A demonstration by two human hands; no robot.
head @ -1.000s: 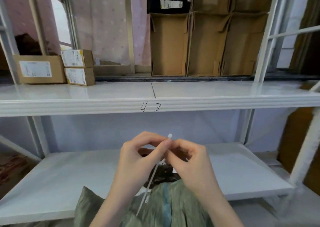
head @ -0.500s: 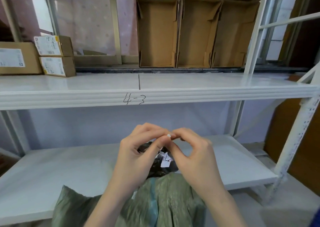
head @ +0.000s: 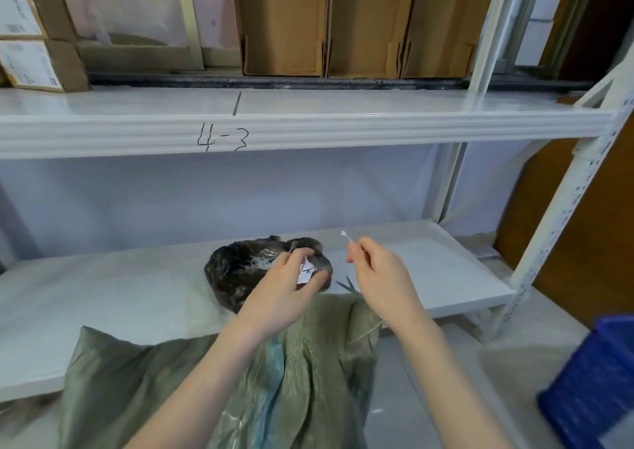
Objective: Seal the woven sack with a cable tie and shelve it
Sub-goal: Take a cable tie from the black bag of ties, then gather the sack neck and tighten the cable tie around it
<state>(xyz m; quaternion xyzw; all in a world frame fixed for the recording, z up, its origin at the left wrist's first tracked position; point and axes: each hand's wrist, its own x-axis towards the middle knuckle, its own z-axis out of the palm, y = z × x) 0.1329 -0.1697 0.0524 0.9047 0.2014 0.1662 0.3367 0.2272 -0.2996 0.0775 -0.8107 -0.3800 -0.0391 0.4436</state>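
Note:
A green woven sack [head: 308, 362] with a blue stripe lies in front of me, its top against the lower white shelf [head: 103, 297]. A dark plastic bag [head: 236, 270] sits on that shelf just beyond the sack. My left hand [head: 291, 280] is closed on a small white tag at the bag's right side. My right hand [head: 374, 266] is raised to the right, pinching a thin white cable tie [head: 346, 236] whose tip sticks up and left.
The upper shelf rail [head: 308, 129] is marked "4-3". Cardboard boxes [head: 360, 19] stand behind it, and labelled boxes [head: 37, 33] sit at upper left. A white rack post [head: 562, 205] rises at right. A blue crate [head: 597, 387] stands at lower right.
My hands, held together over the sack's top, have separated. The right hand moved right with the cable tie; the left dropped onto the dark bag. The view tilted down.

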